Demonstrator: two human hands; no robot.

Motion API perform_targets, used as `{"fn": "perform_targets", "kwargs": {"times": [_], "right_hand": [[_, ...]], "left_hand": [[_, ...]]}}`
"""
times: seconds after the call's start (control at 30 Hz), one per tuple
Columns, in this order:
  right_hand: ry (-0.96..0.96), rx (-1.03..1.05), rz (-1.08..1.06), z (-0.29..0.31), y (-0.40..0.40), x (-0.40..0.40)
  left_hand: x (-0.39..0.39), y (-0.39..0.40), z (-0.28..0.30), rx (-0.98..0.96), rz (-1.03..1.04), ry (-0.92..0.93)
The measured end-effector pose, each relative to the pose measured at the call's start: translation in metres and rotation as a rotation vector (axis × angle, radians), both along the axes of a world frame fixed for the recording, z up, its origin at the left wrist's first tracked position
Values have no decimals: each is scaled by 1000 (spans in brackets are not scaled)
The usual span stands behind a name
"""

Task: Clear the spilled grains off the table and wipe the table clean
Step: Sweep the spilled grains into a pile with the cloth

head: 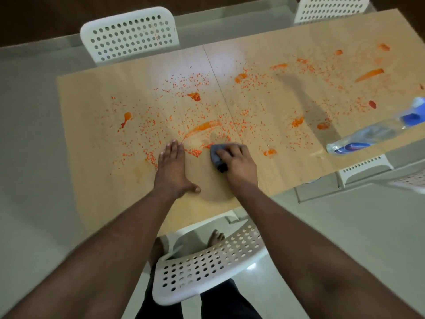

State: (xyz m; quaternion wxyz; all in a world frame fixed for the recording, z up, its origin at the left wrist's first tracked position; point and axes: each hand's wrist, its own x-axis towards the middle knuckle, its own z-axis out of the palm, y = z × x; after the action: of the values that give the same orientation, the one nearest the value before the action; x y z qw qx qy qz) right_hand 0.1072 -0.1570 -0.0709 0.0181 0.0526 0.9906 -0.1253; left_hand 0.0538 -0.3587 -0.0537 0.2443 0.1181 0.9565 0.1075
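Small orange grains (161,120) and orange smears (202,127) lie scattered over most of the light wooden table (92,107). My left hand (172,169) lies flat on the table near its front edge, fingers straight and pointing away from me. Just to its right, my right hand (236,161) grips a bunched grey cloth (216,153) and presses it on the table at the edge of the grains. A bare patch of wood lies between and below the two hands.
A clear spray bottle (372,134) with a blue label lies at the table's right edge. White perforated chairs stand at the far side (128,35), the far right (331,8), the right (363,166), and directly below me (207,263).
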Motion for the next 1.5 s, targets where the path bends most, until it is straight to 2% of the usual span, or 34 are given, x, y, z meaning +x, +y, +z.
{"fn": "perform_targets", "kwargs": {"times": [0.17,0.27,0.37,0.43,0.63,0.83,1.0,1.23,1.5], "right_hand": [[24,7,20,14,9,-47],[131,1,33,15,2,-2],[101,-13,105,7,-7,59],[78,-18,96,0,-5,71],[71,10,58,-6,13,-12],[-3,27,-19,11,25,-98],[151,61,2,26,11,-46],[43,32,-65,-1,-5,49],[20,-15,-190,11,42,-53]], "left_hand": [[3,2,5,-14,-15,-13],[4,1,7,-11,-6,-10],[2,2,9,0,5,-18],[0,2,9,4,5,-16],[-11,1,4,-2,-25,-49],[-10,1,4,2,-43,-42],[-7,5,9,-16,-59,-41],[-9,24,17,-44,-9,-82],[-14,24,18,-46,-80,-89]]}}
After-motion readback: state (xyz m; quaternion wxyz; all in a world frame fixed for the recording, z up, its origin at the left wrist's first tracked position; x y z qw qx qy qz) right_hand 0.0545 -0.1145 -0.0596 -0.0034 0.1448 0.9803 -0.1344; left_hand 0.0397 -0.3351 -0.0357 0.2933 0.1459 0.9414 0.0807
